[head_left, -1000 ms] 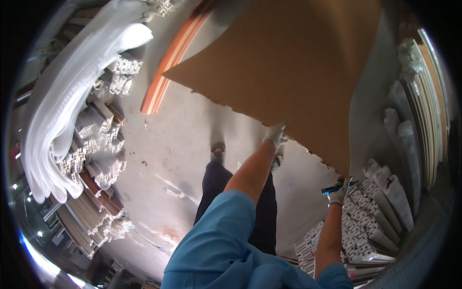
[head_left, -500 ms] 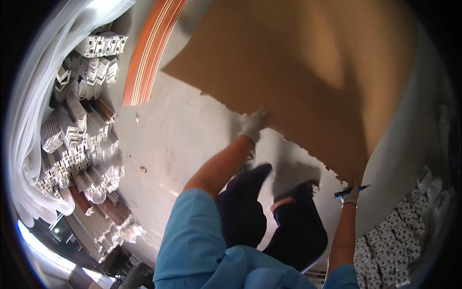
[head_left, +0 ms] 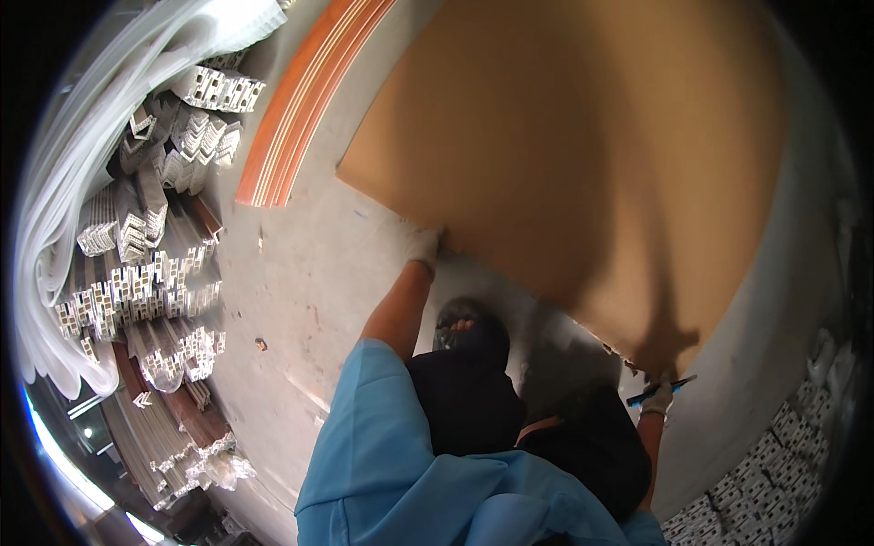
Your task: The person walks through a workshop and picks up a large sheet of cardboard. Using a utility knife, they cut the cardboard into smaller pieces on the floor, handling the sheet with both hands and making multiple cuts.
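A large brown cardboard sheet (head_left: 510,146) spreads ahead of me, its near edge ragged in places. My left hand (head_left: 423,246), in a whitish glove, grips that near edge toward the left corner; its fingertips are partly hidden at the board. At the near right corner is my right hand (head_left: 661,398), also gloved. It is closed around a slim blue-and-black tool (head_left: 645,393), which looks like a utility knife and sticks out on both sides of the fist. The right hand is against the cardboard corner too, though its hold on it is unclear.
Orange-brown profile strips (head_left: 305,109) lie on the grey floor (head_left: 282,291) left of the cardboard. Stacked metal profiles (head_left: 137,291) and translucent plastic wrap (head_left: 64,237) line the left side. More bundled profiles (head_left: 774,464) lie at the lower right. My feet are close under the sheet's near edge.
My left hand has moved left along the cardboard's edge. The sheet lies flatter, and its shadows have shifted. My right hand still holds the slim tool at the corner. My legs have shifted.
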Action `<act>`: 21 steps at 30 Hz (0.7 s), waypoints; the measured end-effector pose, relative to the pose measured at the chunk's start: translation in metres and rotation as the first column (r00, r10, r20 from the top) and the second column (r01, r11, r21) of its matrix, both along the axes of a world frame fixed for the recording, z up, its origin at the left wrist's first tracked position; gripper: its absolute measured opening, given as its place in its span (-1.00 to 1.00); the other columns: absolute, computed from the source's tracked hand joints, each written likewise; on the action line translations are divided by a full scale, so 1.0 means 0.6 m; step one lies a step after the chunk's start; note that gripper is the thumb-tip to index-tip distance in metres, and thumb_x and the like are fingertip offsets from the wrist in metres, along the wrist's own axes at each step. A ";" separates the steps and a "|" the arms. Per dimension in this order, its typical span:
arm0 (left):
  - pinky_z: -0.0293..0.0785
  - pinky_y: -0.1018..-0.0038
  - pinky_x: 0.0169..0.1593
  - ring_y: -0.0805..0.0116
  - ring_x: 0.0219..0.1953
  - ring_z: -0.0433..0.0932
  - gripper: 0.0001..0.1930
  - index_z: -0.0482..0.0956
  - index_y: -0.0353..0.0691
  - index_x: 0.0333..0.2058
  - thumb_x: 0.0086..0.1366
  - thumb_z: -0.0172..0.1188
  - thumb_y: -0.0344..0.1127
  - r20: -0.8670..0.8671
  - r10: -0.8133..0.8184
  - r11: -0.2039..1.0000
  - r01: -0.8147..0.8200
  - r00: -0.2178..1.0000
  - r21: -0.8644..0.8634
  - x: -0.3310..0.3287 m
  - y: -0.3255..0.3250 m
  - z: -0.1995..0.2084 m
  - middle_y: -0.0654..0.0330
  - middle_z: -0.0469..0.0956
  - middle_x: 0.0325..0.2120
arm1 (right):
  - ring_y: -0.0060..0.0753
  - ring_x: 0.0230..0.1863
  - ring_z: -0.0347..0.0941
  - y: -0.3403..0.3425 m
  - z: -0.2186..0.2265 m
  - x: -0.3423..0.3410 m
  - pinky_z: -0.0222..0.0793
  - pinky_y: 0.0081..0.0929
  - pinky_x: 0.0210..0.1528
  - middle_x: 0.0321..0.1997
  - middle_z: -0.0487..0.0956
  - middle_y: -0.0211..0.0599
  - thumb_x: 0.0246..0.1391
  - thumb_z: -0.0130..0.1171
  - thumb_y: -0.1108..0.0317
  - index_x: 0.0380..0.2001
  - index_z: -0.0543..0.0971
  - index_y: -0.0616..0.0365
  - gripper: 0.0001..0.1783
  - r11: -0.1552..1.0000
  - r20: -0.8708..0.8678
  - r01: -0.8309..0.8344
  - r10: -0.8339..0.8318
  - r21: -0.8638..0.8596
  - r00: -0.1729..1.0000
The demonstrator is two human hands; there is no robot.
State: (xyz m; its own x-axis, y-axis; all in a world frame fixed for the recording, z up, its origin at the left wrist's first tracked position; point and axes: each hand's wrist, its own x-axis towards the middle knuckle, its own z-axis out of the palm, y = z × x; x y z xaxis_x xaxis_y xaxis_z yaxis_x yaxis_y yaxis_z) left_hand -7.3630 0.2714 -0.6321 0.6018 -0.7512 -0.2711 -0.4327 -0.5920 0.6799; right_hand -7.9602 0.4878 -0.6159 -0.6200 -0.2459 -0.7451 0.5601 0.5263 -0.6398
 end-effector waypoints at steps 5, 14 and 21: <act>0.37 0.45 -0.58 0.42 -0.64 0.46 -0.68 0.57 -0.20 -0.25 0.14 0.24 -0.09 -0.225 0.027 0.965 0.033 0.974 0.261 0.017 0.036 -0.009 0.23 0.55 -0.52 | -0.64 -0.80 0.14 0.039 -0.009 0.004 0.04 -0.63 -0.77 -0.74 0.32 -0.52 0.06 0.22 0.28 -0.53 0.46 0.04 -0.82 0.999 -0.023 0.004 -0.003 0.044 1.000; 0.36 0.48 -0.59 0.43 -0.63 0.48 -0.67 0.59 -0.24 -0.26 0.17 0.20 -0.08 -0.131 -0.092 0.951 0.126 0.987 0.283 0.025 0.064 -0.011 0.21 0.57 -0.53 | -0.63 -0.81 0.15 0.074 -0.031 -0.011 0.04 -0.62 -0.77 -0.76 0.31 -0.51 0.11 0.17 0.20 -0.53 0.46 0.03 -0.77 0.999 0.024 -0.023 0.022 0.024 0.999; 0.45 0.44 -0.23 0.32 -0.37 0.57 -0.63 0.56 -0.15 -0.13 0.18 0.15 -0.06 -0.139 -0.179 0.950 0.208 0.974 0.232 0.047 0.087 -0.047 0.17 0.61 -0.34 | -0.60 -0.80 0.12 0.084 -0.023 0.005 0.02 -0.59 -0.77 -0.78 0.26 -0.53 0.11 0.18 0.24 -0.53 0.44 0.02 -0.79 0.998 0.023 0.040 -0.042 0.045 0.999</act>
